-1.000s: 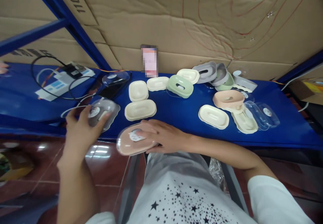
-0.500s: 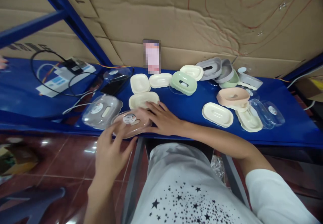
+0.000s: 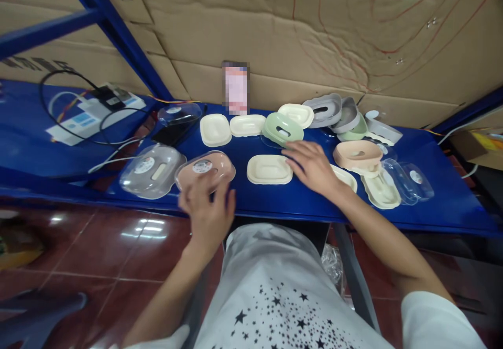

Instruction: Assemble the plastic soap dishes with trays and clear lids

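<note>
the left hand (image 3: 207, 202) is loosely spread at the near edge of the pink box (image 3: 214, 168), its blurred fingertips hiding part of it; the right hand (image 3: 314, 168) reaches the right end of the cream tray (image 3: 269, 170) on the bench (image 3: 259, 202), grip unclear. round stickers on the pink and grey (image 3: 159, 171) boxes are unreadable. "110" on the cardboard (image 3: 188, 29) is cut off; the phone screen (image 3: 236, 89) is pixelated.

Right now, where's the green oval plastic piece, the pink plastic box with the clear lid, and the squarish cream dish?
Green piece (image 3: 271, 125): head view, top, left of its slot.
Pink box (image 3: 220, 167): head view, lid, right of its sticker.
Cream dish (image 3: 216, 130): head view, middle of its hollow.
</note>
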A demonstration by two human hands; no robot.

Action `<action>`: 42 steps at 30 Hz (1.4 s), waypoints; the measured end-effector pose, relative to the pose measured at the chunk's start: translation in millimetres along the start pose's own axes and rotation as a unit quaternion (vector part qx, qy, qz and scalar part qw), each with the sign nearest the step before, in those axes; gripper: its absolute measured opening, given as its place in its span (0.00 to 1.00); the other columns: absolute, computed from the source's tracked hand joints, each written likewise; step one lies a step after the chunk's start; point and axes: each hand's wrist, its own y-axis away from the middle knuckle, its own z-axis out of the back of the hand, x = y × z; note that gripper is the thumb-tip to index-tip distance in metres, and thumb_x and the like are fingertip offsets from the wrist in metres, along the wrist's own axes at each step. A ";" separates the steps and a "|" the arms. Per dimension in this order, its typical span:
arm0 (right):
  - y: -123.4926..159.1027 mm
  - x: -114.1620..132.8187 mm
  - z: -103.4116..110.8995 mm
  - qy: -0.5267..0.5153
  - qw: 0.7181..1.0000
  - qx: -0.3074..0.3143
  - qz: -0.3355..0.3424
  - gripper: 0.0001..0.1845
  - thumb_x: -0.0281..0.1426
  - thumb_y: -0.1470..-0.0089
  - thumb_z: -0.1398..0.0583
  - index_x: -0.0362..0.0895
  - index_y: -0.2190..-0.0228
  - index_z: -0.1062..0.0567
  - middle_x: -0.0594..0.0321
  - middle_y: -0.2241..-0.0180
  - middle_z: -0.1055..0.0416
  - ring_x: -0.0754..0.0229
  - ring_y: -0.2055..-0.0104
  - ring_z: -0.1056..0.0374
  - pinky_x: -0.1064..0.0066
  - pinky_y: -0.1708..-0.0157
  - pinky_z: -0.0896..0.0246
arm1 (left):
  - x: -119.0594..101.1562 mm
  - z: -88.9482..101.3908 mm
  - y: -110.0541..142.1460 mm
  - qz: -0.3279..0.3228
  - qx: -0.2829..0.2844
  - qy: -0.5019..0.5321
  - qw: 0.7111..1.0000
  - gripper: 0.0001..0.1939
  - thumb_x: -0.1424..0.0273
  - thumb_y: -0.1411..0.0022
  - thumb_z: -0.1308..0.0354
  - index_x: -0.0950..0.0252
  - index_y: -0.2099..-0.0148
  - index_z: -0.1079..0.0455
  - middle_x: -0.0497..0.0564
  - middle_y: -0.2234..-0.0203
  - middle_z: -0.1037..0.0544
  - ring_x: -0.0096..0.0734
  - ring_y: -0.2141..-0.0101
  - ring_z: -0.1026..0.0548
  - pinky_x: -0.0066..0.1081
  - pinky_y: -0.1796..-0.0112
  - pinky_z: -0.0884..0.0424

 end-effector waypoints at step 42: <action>68.1 49.4 -4.8 0.006 0.990 0.027 0.136 0.20 0.32 0.26 0.42 0.45 0.37 0.25 0.55 0.37 0.23 0.51 0.33 0.30 0.52 0.31 0.38 | 2.9 -29.0 -6.4 -0.141 0.033 0.196 0.970 0.17 0.65 0.31 0.30 0.58 0.43 0.24 0.59 0.39 0.22 0.55 0.37 0.25 0.57 0.40 0.26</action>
